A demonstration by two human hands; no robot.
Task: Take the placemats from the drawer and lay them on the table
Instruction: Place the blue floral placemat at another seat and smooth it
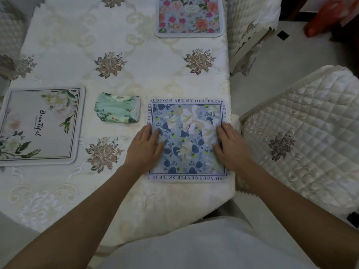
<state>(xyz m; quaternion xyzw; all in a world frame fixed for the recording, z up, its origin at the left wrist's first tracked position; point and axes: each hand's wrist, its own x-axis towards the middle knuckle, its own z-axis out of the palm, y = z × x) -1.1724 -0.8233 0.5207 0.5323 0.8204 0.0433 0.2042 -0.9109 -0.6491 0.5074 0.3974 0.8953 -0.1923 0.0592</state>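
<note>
A blue floral placemat point(187, 138) with lettering round its border lies flat near the table's right edge. My left hand point(146, 146) rests palm down on its left side, fingers spread. My right hand point(232, 145) presses flat on its right side. Neither hand grips anything. A grey placemat point(38, 125) with white flowers and script lies at the left. A pink rose placemat point(189, 16) lies at the far side, cut off by the frame's top edge. The drawer is not in view.
A green tissue pack point(118, 111) sits between the grey and blue mats. The table carries a cream embroidered cloth point(108, 63). A quilted chair seat point(303, 140) stands close at the right; another covered chair point(250, 24) is behind it.
</note>
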